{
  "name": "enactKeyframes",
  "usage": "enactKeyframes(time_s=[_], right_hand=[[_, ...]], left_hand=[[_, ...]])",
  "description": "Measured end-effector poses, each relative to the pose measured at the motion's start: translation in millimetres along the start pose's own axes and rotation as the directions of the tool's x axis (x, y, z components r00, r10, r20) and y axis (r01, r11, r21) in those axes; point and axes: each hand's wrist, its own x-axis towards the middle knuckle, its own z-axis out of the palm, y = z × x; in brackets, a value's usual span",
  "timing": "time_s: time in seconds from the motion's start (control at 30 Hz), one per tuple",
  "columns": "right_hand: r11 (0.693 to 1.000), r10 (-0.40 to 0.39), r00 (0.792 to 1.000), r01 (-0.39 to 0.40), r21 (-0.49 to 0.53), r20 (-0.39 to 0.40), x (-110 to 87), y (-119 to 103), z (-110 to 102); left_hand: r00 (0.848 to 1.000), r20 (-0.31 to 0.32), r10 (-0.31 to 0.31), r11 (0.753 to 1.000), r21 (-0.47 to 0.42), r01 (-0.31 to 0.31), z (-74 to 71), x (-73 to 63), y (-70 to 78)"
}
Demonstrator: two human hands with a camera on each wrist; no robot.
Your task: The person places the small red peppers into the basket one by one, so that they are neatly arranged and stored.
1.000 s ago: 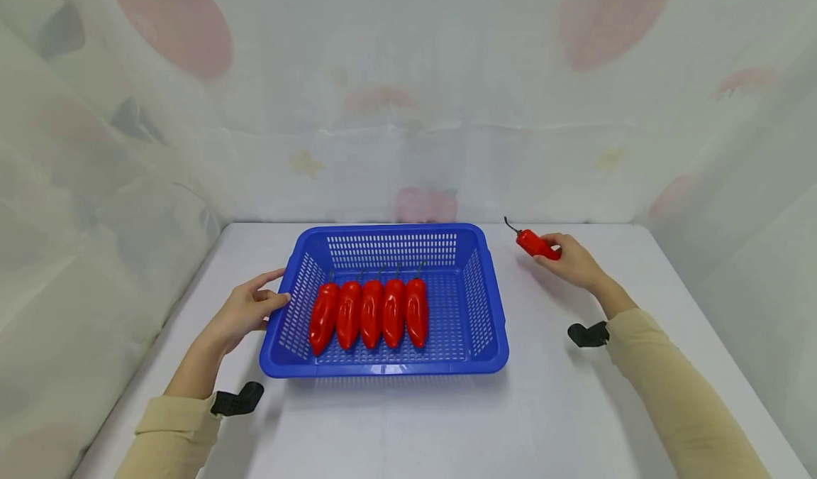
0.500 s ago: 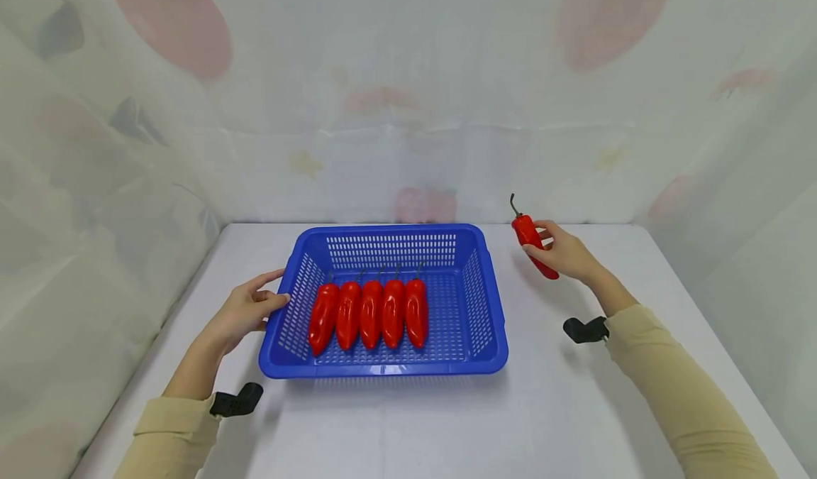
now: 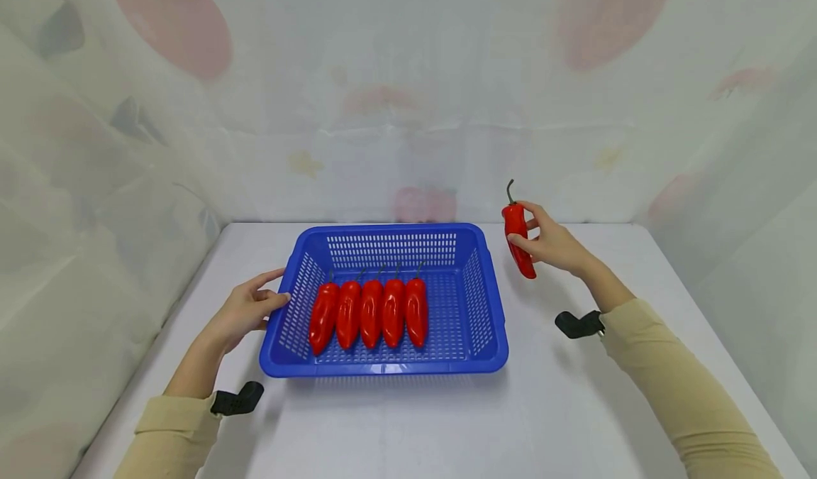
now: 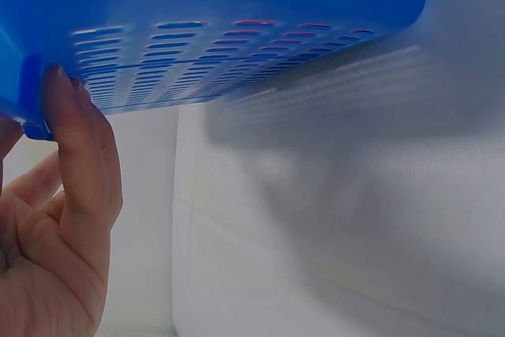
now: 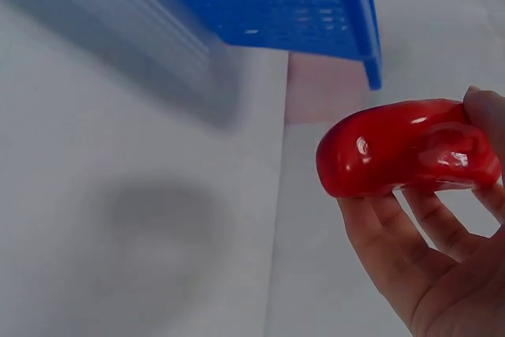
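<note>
In the head view my right hand [image 3: 554, 243] holds a red chili pepper [image 3: 516, 230] above the table, right of the basket, its green stem pointing up. The right wrist view shows this pepper [image 5: 394, 147] between the thumb and fingers. My left hand [image 3: 239, 316] grips the left rim of a blue perforated basket [image 3: 383, 371], thumb on top. From the left wrist view, fingers [image 4: 75, 132] curl against the basket's edge from outside. Inside the basket, several red peppers [image 3: 371, 314] lie side by side in a row, stems toward the far wall.
The basket stands on a white table [image 3: 396, 429]. A white patterned curtain [image 3: 408, 110] rises behind the table's far edge, with sheeting on both sides. Inside the basket, bare mesh floor [image 3: 448, 316] shows right of the row.
My right hand has moved left and slightly up toward the basket. The pepper in it has turned from lying slanted to nearly upright, stem up. The left hand and basket stay in place.
</note>
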Motion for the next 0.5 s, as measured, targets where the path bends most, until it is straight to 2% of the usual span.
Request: enactKeyframes(time_s=[0.27,0.5], right_hand=[[0.997,-0.013,1.0,0.012,0.083,0.015,0.4,-27,5],[0.993,-0.015,0.999,0.011,0.115,0.037,3.7,-45,13]], left_hand=[[1.0,0.001,0.004,1.0,-0.003,-0.004,0.0,-0.7,-0.1],[1.0,0.002,0.003,1.0,-0.002,-0.003,0.3,-0.5,-0.2]])
